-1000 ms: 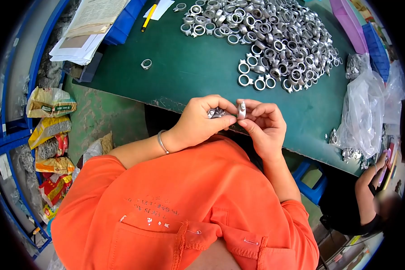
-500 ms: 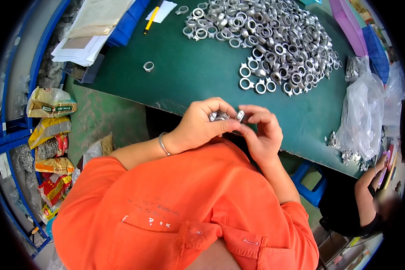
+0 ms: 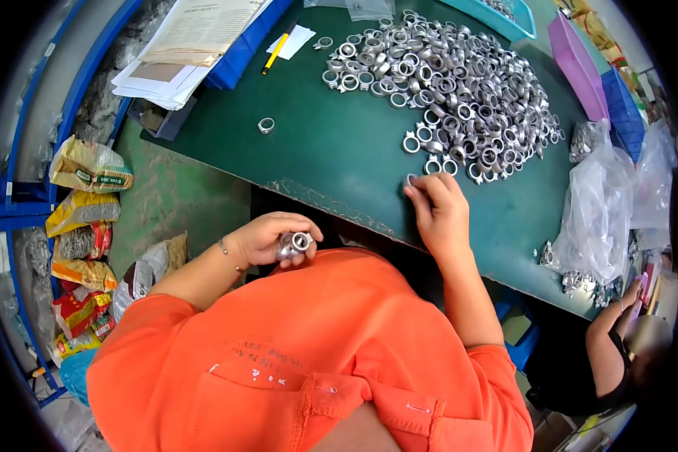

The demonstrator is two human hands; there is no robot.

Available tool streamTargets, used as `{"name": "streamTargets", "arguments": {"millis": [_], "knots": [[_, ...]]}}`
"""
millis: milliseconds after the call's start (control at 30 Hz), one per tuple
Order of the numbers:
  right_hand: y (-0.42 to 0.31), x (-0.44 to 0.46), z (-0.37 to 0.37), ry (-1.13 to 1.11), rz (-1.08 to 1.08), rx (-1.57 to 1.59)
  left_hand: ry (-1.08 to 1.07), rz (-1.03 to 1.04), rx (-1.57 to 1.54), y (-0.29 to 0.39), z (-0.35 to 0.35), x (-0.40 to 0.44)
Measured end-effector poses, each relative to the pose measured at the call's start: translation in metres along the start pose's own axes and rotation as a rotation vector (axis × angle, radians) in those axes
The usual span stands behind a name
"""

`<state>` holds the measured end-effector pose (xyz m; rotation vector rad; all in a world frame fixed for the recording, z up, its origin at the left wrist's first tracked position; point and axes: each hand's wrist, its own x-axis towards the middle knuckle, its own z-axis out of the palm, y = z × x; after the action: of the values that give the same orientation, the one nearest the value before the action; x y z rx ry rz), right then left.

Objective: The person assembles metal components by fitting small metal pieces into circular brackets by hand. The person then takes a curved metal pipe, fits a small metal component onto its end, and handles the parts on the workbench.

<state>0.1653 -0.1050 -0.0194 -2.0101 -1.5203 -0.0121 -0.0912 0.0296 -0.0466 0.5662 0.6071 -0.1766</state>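
Note:
My left hand [image 3: 275, 237], turned palm up near my body, is closed around several metal rings [image 3: 300, 241]. Over the table's front edge, my right hand [image 3: 442, 213] pinches a small metal ring [image 3: 410, 180], partly hidden by the fingertips. Just beyond it spreads a large pile of silvery metal rings [image 3: 459, 87], many with a small lug on one side. One single ring [image 3: 266, 126] lies apart on the left of the green table [image 3: 331, 147].
A yellow marker [image 3: 276, 53] lies beside papers [image 3: 192, 45] and a blue bin [image 3: 241, 49]. A turquoise tray [image 3: 505, 19], pink bin [image 3: 576, 64] and clear plastic bags [image 3: 599, 203] stand at the far and right sides. Another person [image 3: 587, 361] sits at right.
My hands, together half a second ago, have parted. The left went left and down with its rings, turning palm up; the right stays at the table edge with one ring. The view shifted slightly.

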Motion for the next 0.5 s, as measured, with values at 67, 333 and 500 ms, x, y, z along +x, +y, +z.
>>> {"name": "streamTargets", "arguments": {"millis": [67, 333, 500], "knots": [[-0.002, -0.009, -0.007, -0.065, 0.319, 0.595, 0.264, -0.075, 0.059, -0.01, -0.016, 0.017], [-0.005, -0.035, -0.004, 0.026, 0.325, 1.168, 0.11, -0.156, -0.416, -0.021, -0.019, 0.124], [-0.004, -0.044, -0.007, 0.028, 0.357, 1.217, 0.095, 0.291, 0.629, -0.04, -0.012, 0.135]]}}
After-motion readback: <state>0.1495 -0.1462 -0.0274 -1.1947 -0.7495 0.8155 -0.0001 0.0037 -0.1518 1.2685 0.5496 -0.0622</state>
